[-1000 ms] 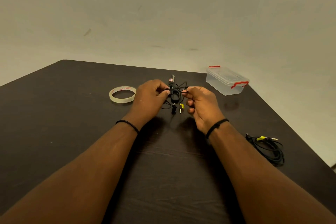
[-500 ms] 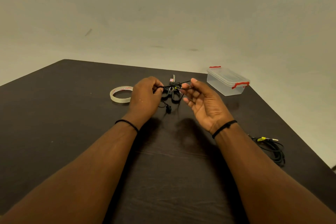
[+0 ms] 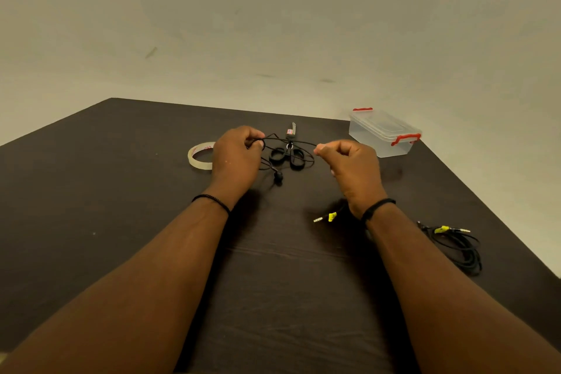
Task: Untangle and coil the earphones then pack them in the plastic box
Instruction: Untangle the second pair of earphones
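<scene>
Head camera looks down on both hands raised over the dark table, with a black pair of earphones stretched between them. Left hand has its fingers curled round a bunch of the cable, pinching it at the fingertips; right hand pinches the other end of the taut strand between thumb and forefinger, the rest of its fingers folded in. That spread looks deliberate: pulling the wire apart opens the tangle so the crossings can be read. One earbud dangles below the left hand, and the yellow-marked jack plug hangs out near the right wrist. Scissors lie on the table right behind the cable. A tape roll sits just beyond the left hand. The clear plastic box, red clips, lid on, waits at the far right. A second pair of earphones lies bundled near the right forearm.
</scene>
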